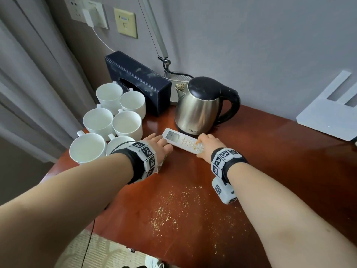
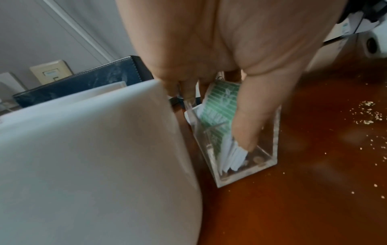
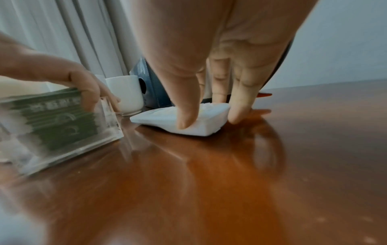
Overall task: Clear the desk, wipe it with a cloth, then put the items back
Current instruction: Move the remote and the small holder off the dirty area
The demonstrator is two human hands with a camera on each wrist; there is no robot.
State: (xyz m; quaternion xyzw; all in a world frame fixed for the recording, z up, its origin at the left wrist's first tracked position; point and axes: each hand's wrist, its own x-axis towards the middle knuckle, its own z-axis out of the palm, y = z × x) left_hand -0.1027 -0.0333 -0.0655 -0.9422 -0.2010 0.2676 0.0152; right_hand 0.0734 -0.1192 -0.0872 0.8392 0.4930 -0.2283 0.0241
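Desk [image 1: 270,161]: left hand [image 2: 209,58] gripping clear packet-filled box [image 2: 270,159], right hand [image 3: 220,66] clasping remote [image 3: 201,122]

Legible text is scarce. Steel kettle [image 1: 197,109], far centre of desk: a small brand mark low on its body, apparently "Midea", barely resolved. Green packets in the clear acrylic box [image 3: 62,119], near left: a line of white characters, too blurred to read. Remote control [image 1: 183,142] screen and buttons: markings not resolvable.
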